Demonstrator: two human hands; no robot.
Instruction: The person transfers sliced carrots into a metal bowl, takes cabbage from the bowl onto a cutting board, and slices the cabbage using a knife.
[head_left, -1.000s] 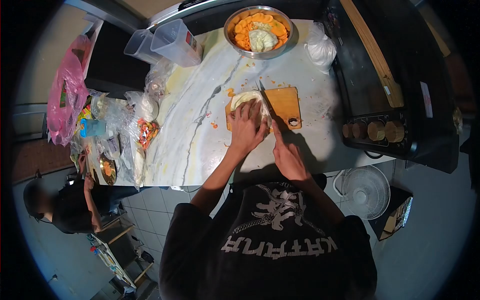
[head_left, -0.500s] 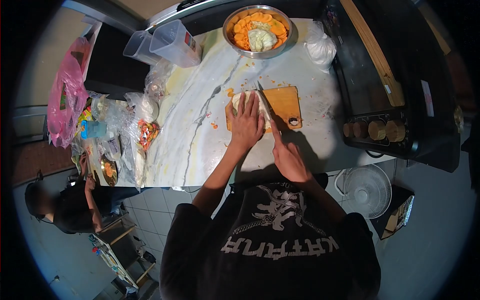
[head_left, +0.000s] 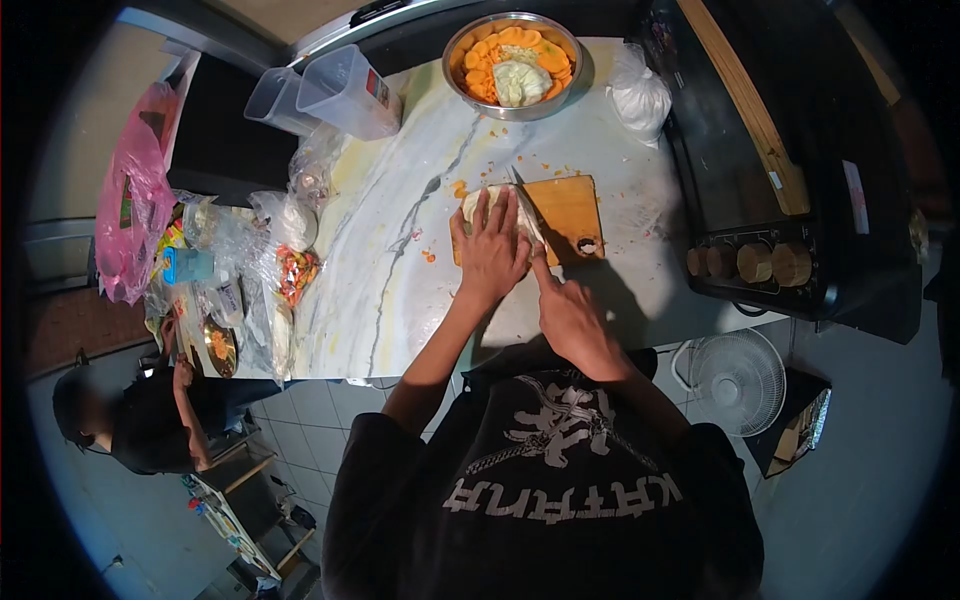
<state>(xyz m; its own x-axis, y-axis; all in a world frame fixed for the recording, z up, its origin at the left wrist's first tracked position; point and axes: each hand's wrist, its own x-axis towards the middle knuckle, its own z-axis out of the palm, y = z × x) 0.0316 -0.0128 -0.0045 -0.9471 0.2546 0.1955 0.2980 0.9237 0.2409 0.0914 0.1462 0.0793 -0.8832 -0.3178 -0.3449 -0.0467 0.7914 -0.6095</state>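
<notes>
Pale, layered cabbage (head_left: 469,206), or what looks like it, lies on the wooden cutting board (head_left: 568,210) beneath my left grip (head_left: 490,255). That grip is spread nearly flat, fingers reaching over the top, pressing rather than clasping; I judge the weight of the palm is there so the piece won't skid or roll. My right grip (head_left: 577,325) is curled round the handle of a knife (head_left: 521,187), the forefinger stretched forward along it, probably to steer the edge. The blade points away from me and lies close along the right side of the cabbage, just beside my left fingers; how deep it sits I cannot tell, as my grip hides part of it.

The board rests on the marbled counter (head_left: 405,275) straight in front of me, which lets both forearms come in from my side. Beyond it, near the counter's far edge, a metal bowl (head_left: 503,112) holds orange slices (head_left: 547,55) and a pale leafy chunk (head_left: 522,84), presumably put there to be within reach yet out of the knife's way. Orange scraps (head_left: 459,187) lie around the board's far edge. A knotted plastic bag (head_left: 641,103) stands right of the bowl, well apart from the blade.
</notes>
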